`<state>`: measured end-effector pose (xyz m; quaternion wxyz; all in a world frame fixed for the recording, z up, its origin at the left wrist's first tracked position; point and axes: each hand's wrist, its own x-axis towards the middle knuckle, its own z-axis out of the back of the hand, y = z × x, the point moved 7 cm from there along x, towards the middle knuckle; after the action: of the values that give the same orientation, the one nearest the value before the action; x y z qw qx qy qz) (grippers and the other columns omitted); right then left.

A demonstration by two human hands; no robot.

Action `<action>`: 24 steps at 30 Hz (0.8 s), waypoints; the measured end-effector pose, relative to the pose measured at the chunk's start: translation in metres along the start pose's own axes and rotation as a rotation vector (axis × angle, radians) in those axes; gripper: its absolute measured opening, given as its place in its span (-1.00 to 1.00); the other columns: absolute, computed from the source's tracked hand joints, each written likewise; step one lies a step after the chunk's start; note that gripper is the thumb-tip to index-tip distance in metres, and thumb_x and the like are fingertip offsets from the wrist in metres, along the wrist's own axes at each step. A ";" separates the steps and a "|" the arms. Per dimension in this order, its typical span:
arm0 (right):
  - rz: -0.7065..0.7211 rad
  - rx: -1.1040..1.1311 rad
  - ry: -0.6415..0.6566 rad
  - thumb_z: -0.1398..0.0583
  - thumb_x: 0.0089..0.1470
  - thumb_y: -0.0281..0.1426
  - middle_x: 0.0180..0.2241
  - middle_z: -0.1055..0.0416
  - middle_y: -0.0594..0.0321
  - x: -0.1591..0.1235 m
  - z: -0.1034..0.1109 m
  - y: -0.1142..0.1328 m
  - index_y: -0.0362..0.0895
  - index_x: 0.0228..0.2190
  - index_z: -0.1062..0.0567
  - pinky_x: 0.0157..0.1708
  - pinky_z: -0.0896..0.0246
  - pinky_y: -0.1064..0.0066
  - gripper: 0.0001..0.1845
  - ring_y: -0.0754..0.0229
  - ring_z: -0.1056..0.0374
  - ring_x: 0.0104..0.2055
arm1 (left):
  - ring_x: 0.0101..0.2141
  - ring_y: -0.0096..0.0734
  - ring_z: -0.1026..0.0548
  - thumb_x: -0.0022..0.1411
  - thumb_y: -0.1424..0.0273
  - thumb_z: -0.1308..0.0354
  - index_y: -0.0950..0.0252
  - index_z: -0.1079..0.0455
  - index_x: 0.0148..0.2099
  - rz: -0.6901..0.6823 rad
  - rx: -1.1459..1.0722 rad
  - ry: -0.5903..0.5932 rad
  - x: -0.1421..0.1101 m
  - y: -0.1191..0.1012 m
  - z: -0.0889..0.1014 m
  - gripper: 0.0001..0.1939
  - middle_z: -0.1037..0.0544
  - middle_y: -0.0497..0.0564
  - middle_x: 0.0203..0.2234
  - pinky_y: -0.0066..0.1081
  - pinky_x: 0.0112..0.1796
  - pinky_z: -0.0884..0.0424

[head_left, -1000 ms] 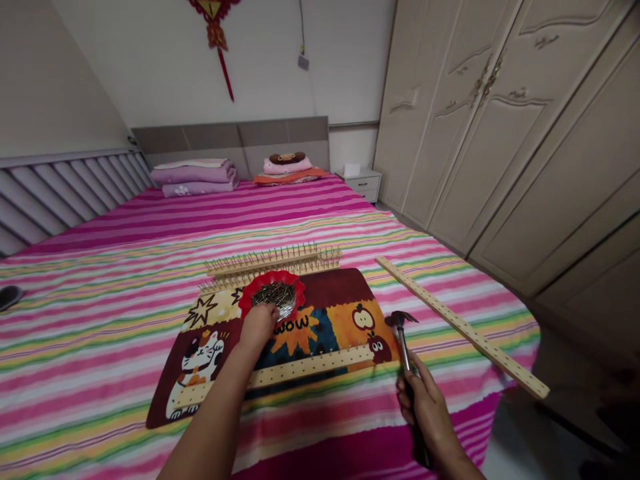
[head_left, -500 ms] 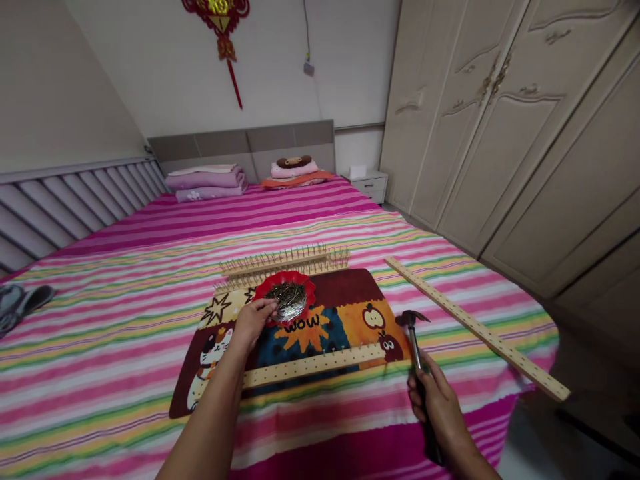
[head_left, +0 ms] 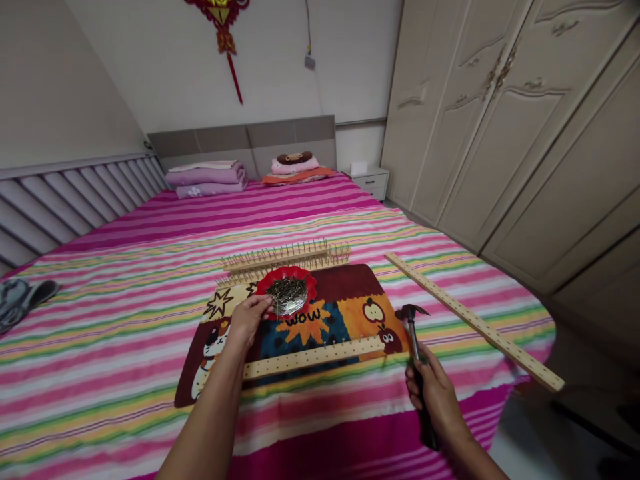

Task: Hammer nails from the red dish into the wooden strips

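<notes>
My left hand (head_left: 250, 319) is at the left rim of a red scalloped bowl (head_left: 312, 288), thumb and fingers pinched together; whatever is between the fingertips is too small to make out. Loose nails (head_left: 287, 293) fill the bowl. In my right hand (head_left: 436, 387) is a claw hammer (head_left: 412, 328), gripped by its dark handle with the head up. A drilled wooden strip (head_left: 310, 357) lies across the near part of a patterned mat (head_left: 345, 283), with several nails standing along its right half. My left forearm hides part of its left end.
Behind the bowl lie wooden strips (head_left: 280, 259) bristling with upright nails. Another drilled strip (head_left: 475, 321) lies slantwise at the right, reaching the edge of the striped bed (head_left: 125, 320). Grey items (head_left: 25, 300) sit at far left. Folded bedding (head_left: 207, 179) is near the headboard; wardrobes (head_left: 450, 133) line the right.
My left hand has drawn back from over the nails to the bowl's left rim, fingers still pinched. My right hand keeps hold of the hammer. The view has shifted slightly left.
</notes>
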<state>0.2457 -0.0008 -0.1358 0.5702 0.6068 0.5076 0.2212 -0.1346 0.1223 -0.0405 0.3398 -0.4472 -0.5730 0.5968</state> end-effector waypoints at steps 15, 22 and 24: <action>0.006 -0.005 -0.013 -0.18 -0.10 -0.23 -0.65 -0.24 0.52 0.004 0.002 -0.006 0.01 0.08 -0.21 -0.81 0.10 0.65 -0.34 0.41 -0.06 -0.73 | -0.59 -0.51 -0.41 -0.32 0.15 -0.34 0.35 -0.45 -0.40 0.071 0.066 0.120 -0.089 0.065 -0.046 -0.57 -0.50 -0.04 -0.64 -0.53 -0.59 -0.29; 0.021 0.000 -0.024 -0.17 -0.10 -0.23 -0.65 -0.24 0.52 0.004 0.002 -0.005 -0.01 0.07 -0.22 -0.83 0.09 0.65 -0.35 0.40 -0.06 -0.73 | -0.71 -0.63 -0.27 -0.19 0.16 -0.27 0.32 -0.45 -0.36 0.035 0.197 0.138 -0.093 0.067 -0.048 -0.63 -0.49 -0.09 -0.65 -0.55 -0.64 -0.21; 0.023 0.000 -0.026 -0.17 -0.11 -0.23 -0.65 -0.24 0.52 0.004 0.002 -0.005 -0.01 0.07 -0.22 -0.83 0.10 0.65 -0.35 0.40 -0.06 -0.74 | -0.69 -0.61 -0.29 -0.18 0.15 -0.26 0.32 -0.45 -0.35 0.016 0.197 0.123 -0.095 0.066 -0.047 -0.63 -0.49 -0.08 -0.64 -0.55 -0.63 -0.22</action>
<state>0.2470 0.0015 -0.1419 0.5743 0.6155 0.4930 0.2198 -0.0496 0.0456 -0.0897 0.4119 -0.4518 -0.4860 0.6245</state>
